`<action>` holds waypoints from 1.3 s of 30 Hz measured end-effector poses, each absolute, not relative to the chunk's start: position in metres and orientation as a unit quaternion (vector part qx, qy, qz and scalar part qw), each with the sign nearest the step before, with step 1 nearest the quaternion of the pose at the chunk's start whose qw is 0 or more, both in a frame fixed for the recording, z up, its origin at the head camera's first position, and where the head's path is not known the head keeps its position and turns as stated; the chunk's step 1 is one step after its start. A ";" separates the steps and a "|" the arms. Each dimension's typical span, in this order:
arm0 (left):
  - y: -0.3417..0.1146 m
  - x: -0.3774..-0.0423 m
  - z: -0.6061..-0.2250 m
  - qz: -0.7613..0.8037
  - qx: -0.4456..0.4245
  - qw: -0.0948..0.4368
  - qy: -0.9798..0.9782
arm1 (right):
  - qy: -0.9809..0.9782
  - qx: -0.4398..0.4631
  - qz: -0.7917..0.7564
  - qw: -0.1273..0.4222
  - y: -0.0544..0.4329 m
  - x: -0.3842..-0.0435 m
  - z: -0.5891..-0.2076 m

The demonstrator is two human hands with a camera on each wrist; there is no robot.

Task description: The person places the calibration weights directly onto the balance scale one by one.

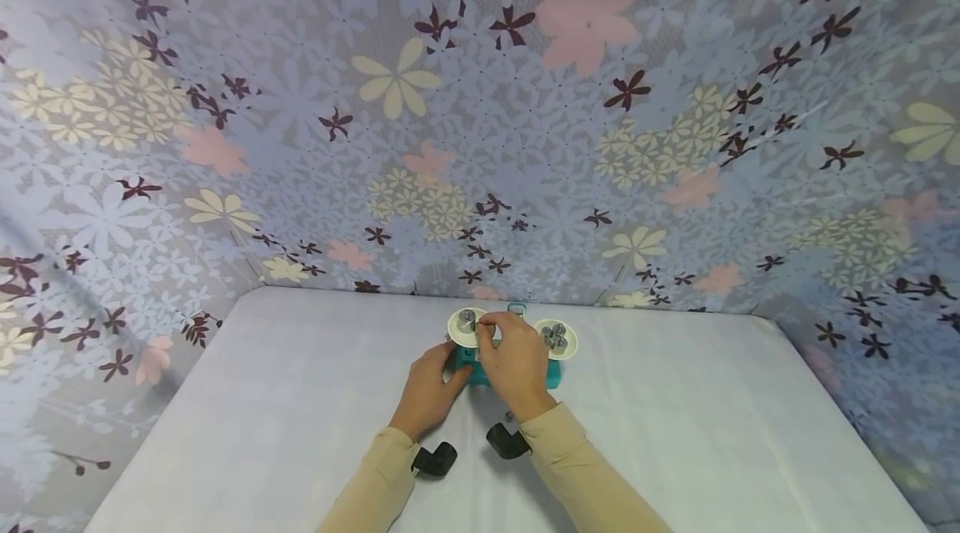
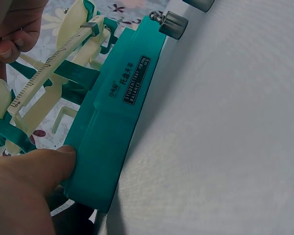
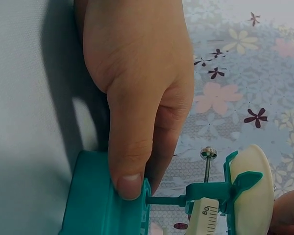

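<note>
A teal tray balance [image 1: 553, 374] with two cream pans stands near the table's far edge. My left hand [image 1: 429, 387] grips the left end of its base, with the thumb [image 2: 56, 164] on the front face. My right hand [image 1: 517, 354] reaches across above the beam to the left pan [image 1: 459, 338]. Its thumb and forefinger pinch a small dark metal piece at that pan's inner edge, mostly hidden by the fingers. Beside them on this pan is a knobbed metal weight [image 1: 467, 317]. Several metal weights [image 1: 556, 336] sit on the right pan [image 1: 572, 345].
One more metal weight [image 2: 174, 25] lies on its side on the white tabletop [image 1: 285, 399], in front of the balance. A flower-patterned curtain [image 1: 480, 116] hangs close behind it. Black wrist mounts [image 1: 435, 460] stick out inward from the sleeves.
</note>
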State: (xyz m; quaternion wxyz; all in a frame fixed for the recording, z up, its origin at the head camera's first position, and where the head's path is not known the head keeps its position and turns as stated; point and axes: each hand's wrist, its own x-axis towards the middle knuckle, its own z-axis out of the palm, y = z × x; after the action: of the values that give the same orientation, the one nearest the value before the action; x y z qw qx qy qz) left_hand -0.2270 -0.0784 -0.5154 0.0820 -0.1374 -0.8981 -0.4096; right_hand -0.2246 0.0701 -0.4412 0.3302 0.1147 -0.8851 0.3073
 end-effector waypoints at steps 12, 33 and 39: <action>-0.077 -0.228 -0.515 -0.411 -0.123 0.074 -0.900 | -0.871 0.133 0.353 0.314 0.082 -0.216 -0.435; -0.074 -0.233 -0.516 -0.410 -0.117 0.077 -0.901 | -0.870 0.144 0.381 0.277 0.115 -0.193 -0.447; -0.074 -0.233 -0.518 -0.407 -0.118 0.079 -0.902 | -0.870 0.145 0.394 0.260 0.121 -0.187 -0.453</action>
State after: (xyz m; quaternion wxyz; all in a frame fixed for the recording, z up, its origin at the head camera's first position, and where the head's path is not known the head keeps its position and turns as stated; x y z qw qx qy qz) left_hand -0.2330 -0.0744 -0.5175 0.0788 -0.1181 -0.9021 -0.4074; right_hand -0.1866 0.1214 -0.4533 0.2596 0.1450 -0.8695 0.3943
